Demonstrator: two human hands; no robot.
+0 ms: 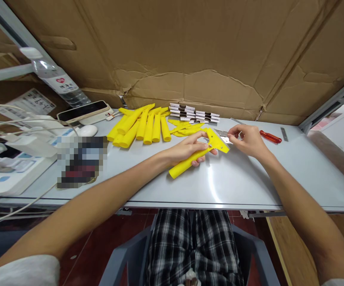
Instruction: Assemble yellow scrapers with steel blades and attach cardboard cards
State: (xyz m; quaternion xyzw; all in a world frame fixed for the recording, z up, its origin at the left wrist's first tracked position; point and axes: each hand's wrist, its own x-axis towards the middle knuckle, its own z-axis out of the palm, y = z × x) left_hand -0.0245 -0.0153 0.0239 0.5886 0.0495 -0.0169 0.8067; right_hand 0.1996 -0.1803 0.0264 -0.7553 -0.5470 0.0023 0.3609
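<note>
My left hand (194, 149) is wrapped round a yellow plastic scraper (189, 162), its wide head with small holes pointing up and right. Fingers of my right hand (247, 139) are pinched together just right of that head. Whatever they grip is too small or hidden to name. Thin metal blades (221, 133) lie on the table right by those fingertips. Small screws (206, 140) show behind the scraper, near my left fingers. To the right of my right hand lies a screwdriver with a clear red handle (270, 137).
Yellow handles (143, 126) lie piled at the back, beside flat yellow pieces (186, 129) and stacked paper-wrapped packs (194, 113). A loose blade (284, 134) is at right. Power strip (17, 171), cables, phone (82, 112) and water bottle (55, 77) crowd the left. Cardboard (189, 47) walls the back.
</note>
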